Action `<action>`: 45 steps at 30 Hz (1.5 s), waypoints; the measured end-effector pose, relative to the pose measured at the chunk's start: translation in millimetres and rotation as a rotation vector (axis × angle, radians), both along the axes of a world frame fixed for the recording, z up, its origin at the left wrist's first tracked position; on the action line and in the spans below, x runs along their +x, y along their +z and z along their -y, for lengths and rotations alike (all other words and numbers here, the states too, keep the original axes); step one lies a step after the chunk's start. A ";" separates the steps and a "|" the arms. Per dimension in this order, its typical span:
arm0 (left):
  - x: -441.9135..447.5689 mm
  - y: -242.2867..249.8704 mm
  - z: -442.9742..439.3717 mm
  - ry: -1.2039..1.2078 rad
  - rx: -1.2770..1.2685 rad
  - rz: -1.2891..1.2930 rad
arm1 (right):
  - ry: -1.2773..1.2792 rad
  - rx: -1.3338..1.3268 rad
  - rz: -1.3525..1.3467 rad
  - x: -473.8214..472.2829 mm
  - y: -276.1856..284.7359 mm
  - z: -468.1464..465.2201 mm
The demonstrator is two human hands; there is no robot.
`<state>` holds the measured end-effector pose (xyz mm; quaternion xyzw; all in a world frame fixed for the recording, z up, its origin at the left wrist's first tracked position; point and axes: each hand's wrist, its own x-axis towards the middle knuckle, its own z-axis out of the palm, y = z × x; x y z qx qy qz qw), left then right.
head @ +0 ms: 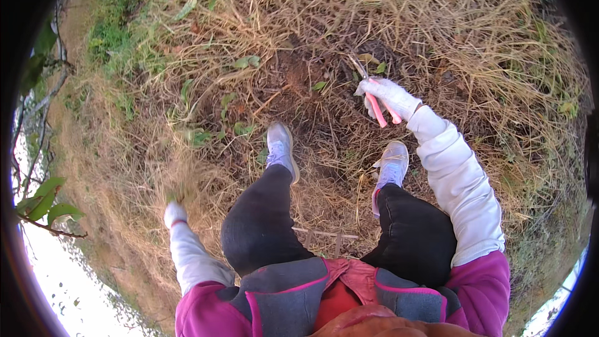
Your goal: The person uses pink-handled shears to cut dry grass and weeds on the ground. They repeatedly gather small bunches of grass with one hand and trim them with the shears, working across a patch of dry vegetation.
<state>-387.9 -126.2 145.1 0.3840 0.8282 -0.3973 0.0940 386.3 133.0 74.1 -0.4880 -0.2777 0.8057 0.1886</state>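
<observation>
My right hand (384,96), in a white knit glove, grips hand pruners (381,111) with pink handles. Their metal blades point up and left over dark soil and cut stems. My left hand (175,213), also gloved in white, is out to the left beside my knee. A blurred green-brown patch (181,191) hides its fingers, so I cannot tell whether they hold plant matter. Between my feet and the pruners lies bare brown soil (297,77) with dry stalks and a few green leaves (319,85).
Light-coloured shoes (281,145) stand apart on dry grass (468,23). A thin wooden frame (325,233) shows between my legs. Leafy twigs (47,201) reach in from the left edge. Green weeds (112,32) grow at the upper left.
</observation>
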 end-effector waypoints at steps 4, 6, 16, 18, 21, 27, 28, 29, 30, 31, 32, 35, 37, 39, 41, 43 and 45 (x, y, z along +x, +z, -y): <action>-2.4 22.9 69.5 0.255 -0.524 0.279 | -0.074 -0.017 -0.081 15.7 -1.4 15.6; 17.4 36.3 51.1 0.295 -0.491 0.404 | -0.091 -0.021 -0.086 19.3 -2.6 18.8; 255.8 143.6 -226.9 -0.578 0.145 0.541 | -0.300 0.033 -0.182 54.1 -2.5 43.1; 331.3 141.4 -264.6 -0.508 0.179 0.679 | -0.384 -0.007 -0.211 60.9 -8.0 52.3; 446.1 116.9 -285.5 -1.025 0.063 0.842 | -0.483 -0.021 -0.265 72.2 -16.5 58.9; 667.9 8.5 -331.8 -1.665 0.175 0.905 | -0.541 0.076 -0.145 111.5 -17.7 70.0; 696.6 -5.9 -340.6 -1.675 0.271 0.886 | -0.565 0.077 -0.123 118.1 -14.6 73.6; 723.2 -18.4 -350.2 -1.661 0.330 0.858 | -0.586 0.090 -0.110 124.1 -10.8 76.5; 741.6 -27.5 -359.6 -1.623 0.408 0.942 | -0.613 0.087 -0.103 129.5 -5.9 79.6; 754.5 -34.1 -366.8 -1.625 0.572 1.001 | -0.617 0.099 -0.049 134.3 -1.0 78.8; 767.0 -38.4 -379.7 -1.612 0.652 1.016 | -0.616 0.155 -0.074 139.0 5.3 79.0; 787.2 -35.8 -419.5 -1.559 0.654 0.922 | -0.626 0.229 -0.036 153.3 26.0 65.0; 784.9 -24.2 -441.8 -1.507 0.479 0.781 | -0.613 0.326 -0.020 160.7 38.0 47.2; 771.8 -8.8 -460.4 -1.333 0.222 0.738 | -0.690 0.435 -0.047 165.0 45.5 34.0; 749.5 4.0 -471.2 -1.387 0.170 0.553 | -0.765 0.496 -0.090 173.8 45.5 22.3; 727.9 13.5 -483.0 -1.319 -0.040 0.488 | -0.870 0.354 -0.061 185.7 36.9 11.2; 708.3 11.8 -477.7 -1.379 -0.029 0.430 | -0.990 0.223 -0.063 198.6 24.2 12.0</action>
